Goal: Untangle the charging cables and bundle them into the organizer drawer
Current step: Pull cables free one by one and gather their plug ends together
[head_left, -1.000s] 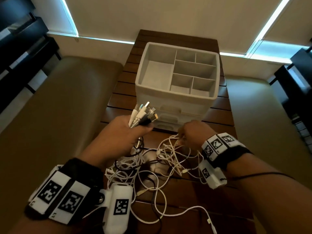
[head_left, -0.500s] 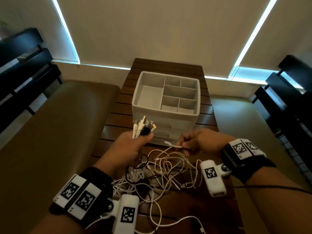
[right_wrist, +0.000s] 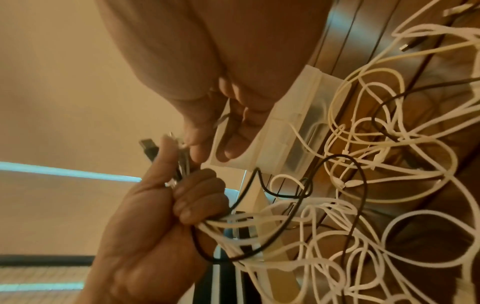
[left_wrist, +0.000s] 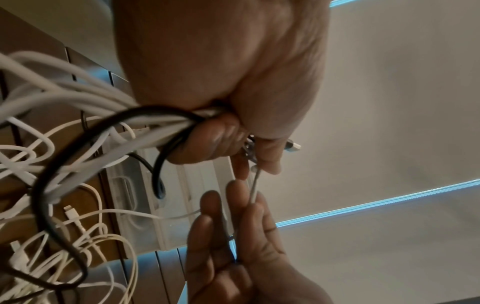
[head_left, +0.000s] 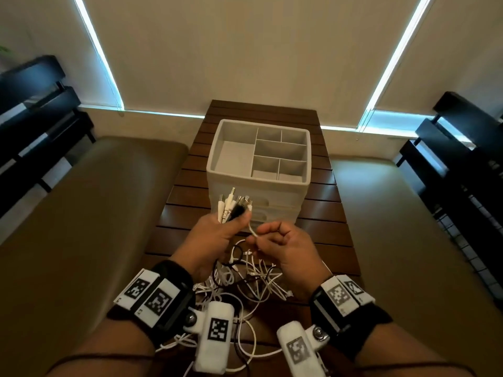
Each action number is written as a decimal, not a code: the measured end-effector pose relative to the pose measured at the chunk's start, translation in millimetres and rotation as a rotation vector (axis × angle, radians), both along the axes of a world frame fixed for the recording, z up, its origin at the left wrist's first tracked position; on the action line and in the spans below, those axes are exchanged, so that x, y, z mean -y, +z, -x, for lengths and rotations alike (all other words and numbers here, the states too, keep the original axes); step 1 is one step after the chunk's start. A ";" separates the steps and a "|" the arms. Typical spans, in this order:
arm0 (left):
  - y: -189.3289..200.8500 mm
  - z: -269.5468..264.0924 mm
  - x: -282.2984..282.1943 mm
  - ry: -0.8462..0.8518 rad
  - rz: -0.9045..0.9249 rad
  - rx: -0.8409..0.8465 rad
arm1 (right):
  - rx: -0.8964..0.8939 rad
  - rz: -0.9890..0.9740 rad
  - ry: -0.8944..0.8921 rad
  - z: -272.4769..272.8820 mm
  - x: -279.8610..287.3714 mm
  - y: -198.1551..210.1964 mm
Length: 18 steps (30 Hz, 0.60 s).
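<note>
My left hand (head_left: 231, 225) grips a bundle of cable ends (head_left: 234, 205), white and black plugs sticking up just in front of the white organizer (head_left: 215, 170). My right hand (head_left: 257, 239) pinches one thin white cable end (head_left: 252, 231) and holds it against the left thumb. In the left wrist view the left hand (left_wrist: 221, 142) curls round the cables (left_wrist: 166, 125), and the white cable end (left_wrist: 254, 188) runs between both hands. The tangled cables (head_left: 250, 278) hang and lie on the wooden table (head_left: 321, 232) below the hands, seen too as the tangle (right_wrist: 376, 164).
The organizer has an open divided top tray (head_left: 280, 151) and shut drawers (right_wrist: 291, 131) facing me. Brown cushioned benches (head_left: 89, 213) flank the narrow table. Dark shelving (head_left: 462, 164) stands at the right, more at the left. Blinds cover the wall behind.
My right hand lifted one white cable end out of the pile and carried it left, up to the left hand's bundle. The left hand kept its grip. The head view tilted up.
</note>
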State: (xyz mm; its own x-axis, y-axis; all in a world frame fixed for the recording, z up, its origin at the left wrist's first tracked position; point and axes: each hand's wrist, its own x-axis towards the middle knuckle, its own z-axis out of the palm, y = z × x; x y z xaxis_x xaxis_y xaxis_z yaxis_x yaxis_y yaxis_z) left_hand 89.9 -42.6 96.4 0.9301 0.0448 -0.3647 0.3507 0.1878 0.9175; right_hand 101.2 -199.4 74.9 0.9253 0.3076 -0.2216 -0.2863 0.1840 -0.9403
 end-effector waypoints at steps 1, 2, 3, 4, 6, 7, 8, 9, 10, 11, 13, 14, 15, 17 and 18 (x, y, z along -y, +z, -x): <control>0.9 0.6 1.5 -0.001 0.015 0.005 | 0.020 0.034 0.026 1.6 -1.6 -0.2; 0.3 0.7 2.7 -0.007 0.022 0.011 | 0.046 0.088 0.044 2.6 -2.8 -1.1; -0.6 0.2 2.9 -0.018 0.018 0.017 | 0.076 0.149 0.064 2.7 -4.4 -1.8; -1.1 0.5 3.5 -0.028 0.010 0.020 | 0.104 0.204 0.086 2.9 -6.1 -3.1; -2.3 0.5 4.4 -0.048 -0.009 0.031 | 0.164 0.288 0.130 0.7 -7.8 -7.6; -3.9 0.2 4.1 -0.047 -0.019 0.039 | 0.217 0.349 0.158 -0.6 -8.7 -9.5; -5.4 -0.5 3.7 -0.043 -0.027 0.046 | 0.290 0.428 0.194 -2.7 -9.1 -11.0; -6.9 -0.7 2.8 -0.035 -0.036 0.056 | 0.379 0.524 0.240 -5.4 -8.4 -13.1; -8.7 -0.8 1.8 -0.028 -0.040 0.068 | 0.472 0.616 0.301 -8.1 -7.0 -15.8; -9.0 -0.6 2.0 -0.027 -0.040 0.080 | 0.573 0.710 0.367 -11.1 -5.6 -17.5; -11.1 -1.0 2.5 -0.003 -0.058 0.095 | 0.745 0.863 0.449 -16.7 -4.7 -21.9; -11.9 -1.1 2.8 0.039 -0.071 0.102 | 0.802 0.929 0.469 -19.4 -4.6 -24.2; -11.8 -1.1 3.2 0.089 -0.075 0.110 | 0.836 0.997 0.473 -22.1 -3.5 -25.7; -8.6 -1.0 -0.8 0.158 -0.017 0.116 | 0.807 1.102 0.463 -28.8 3.1 -31.8; -4.7 -1.0 -3.6 0.174 0.052 0.120 | 0.731 1.108 0.466 -32.0 9.7 -33.9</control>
State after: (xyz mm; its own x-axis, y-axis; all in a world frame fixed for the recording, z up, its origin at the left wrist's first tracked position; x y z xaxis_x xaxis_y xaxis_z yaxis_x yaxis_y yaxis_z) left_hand 90.8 -39.0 91.7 0.9467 0.1926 -0.2581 0.1980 0.2840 0.9382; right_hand 133.2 -209.1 41.0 0.7981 0.5987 -0.0674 0.4949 -0.7152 -0.4936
